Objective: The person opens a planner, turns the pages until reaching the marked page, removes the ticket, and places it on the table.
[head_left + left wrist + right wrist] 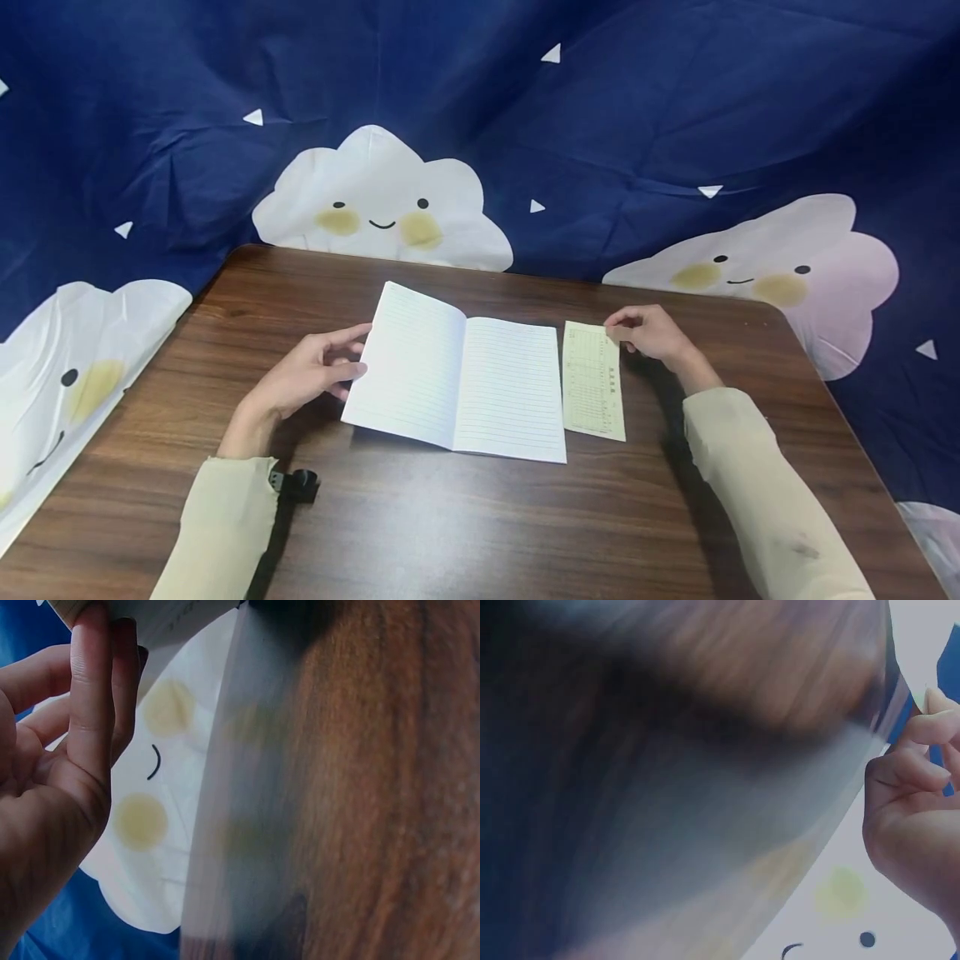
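Note:
An open notebook (510, 392) with lined white pages lies on the wooden table, its left half tilted up. My left hand (318, 371) holds the outer edge of that left half, thumb on the page and fingers behind it. In the left wrist view the left hand (75, 742) pinches the notebook's edge at the top. To the right of the notebook is a pale yellow printed slip of paper (592, 383). My right hand (648, 333) pinches its upper right corner between thumb and finger. The right wrist view shows the right hand (915, 780) gripping the slip's corner (922, 652).
The brown wooden table (450, 533) has a rounded far edge. Behind it hangs a dark blue cloth (600, 100) printed with smiling clouds and small white triangles. A black strap with a small dark block (300, 485) sits at the left wrist.

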A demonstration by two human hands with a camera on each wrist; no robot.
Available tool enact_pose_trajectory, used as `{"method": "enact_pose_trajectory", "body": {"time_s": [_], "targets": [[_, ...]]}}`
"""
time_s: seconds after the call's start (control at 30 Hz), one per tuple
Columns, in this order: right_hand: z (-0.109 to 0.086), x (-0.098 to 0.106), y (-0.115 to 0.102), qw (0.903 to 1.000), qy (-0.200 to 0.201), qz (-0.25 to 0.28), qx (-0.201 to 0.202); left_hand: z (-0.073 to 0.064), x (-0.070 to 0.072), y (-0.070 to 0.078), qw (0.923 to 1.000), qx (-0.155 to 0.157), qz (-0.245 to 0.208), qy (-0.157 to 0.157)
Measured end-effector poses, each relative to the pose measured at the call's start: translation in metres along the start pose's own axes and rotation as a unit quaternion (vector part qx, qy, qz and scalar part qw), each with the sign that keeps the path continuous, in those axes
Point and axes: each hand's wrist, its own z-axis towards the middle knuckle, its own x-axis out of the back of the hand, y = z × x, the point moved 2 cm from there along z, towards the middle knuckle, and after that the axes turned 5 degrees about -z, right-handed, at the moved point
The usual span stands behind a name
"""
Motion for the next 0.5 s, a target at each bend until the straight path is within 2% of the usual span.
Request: {"method": "enact_pose_trajectory", "body": {"time_s": [0.2,0.5], "targets": [[-0.01,0.016,0.025,0.9998,-0.002,-0.013,-0.018,-0.002,-0.002,-0.001,1.0,0.005,-0.007,0.0],[-0.019,0.032,0.055,0.9994,-0.012,0.004,-0.033,0.001,-0.003,0.006,0.9998,-0.006,-0.018,0.0]]}}
